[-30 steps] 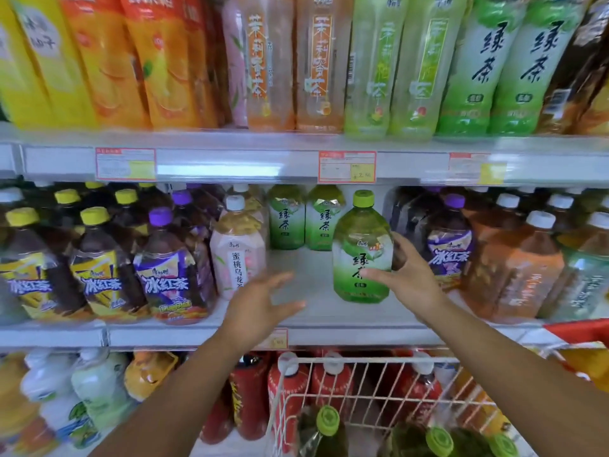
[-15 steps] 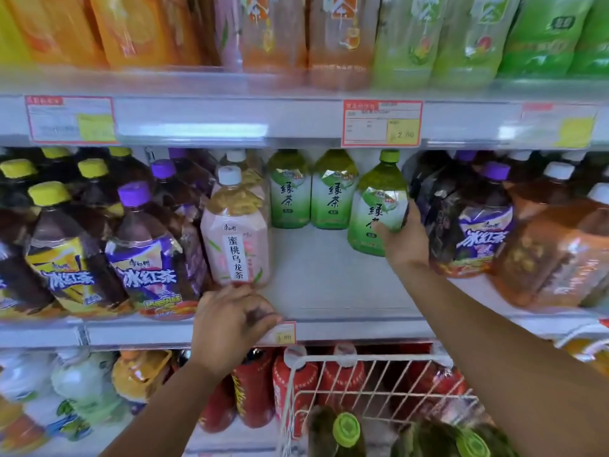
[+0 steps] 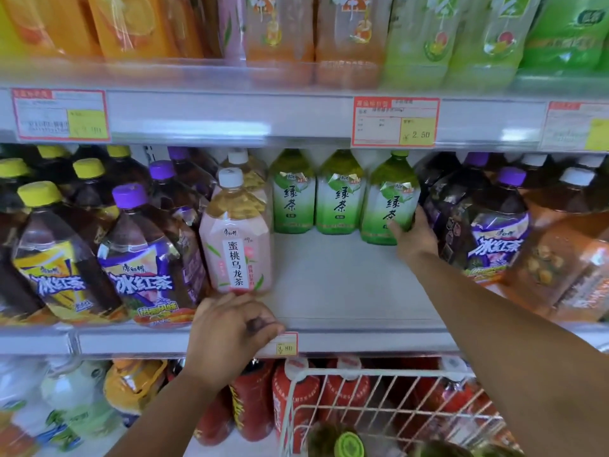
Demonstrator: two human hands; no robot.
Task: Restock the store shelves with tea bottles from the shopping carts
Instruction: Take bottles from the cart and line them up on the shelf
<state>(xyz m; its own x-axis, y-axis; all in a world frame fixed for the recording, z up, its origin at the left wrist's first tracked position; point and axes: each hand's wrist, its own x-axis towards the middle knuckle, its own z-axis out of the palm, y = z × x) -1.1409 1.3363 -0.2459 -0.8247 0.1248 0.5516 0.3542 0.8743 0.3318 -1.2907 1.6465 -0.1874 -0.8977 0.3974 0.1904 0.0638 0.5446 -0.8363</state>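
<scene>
A green tea bottle stands deep on the middle shelf, third in a row beside two like bottles. My right hand reaches in and grips its lower right side. My left hand rests on the shelf's front edge with fingers curled over the rail, below a pink peach oolong bottle. More green-capped bottles lie in the white wire cart at the bottom.
Dark iced tea bottles with yellow and purple caps crowd the left of the shelf; purple and orange ones fill the right. Price tags hang on the upper rail. Red bottles stand on the lower shelf behind the cart.
My right hand has pushed the green tea bottle from the shelf front back into the row. My left hand dropped from mid-air onto the shelf edge.
</scene>
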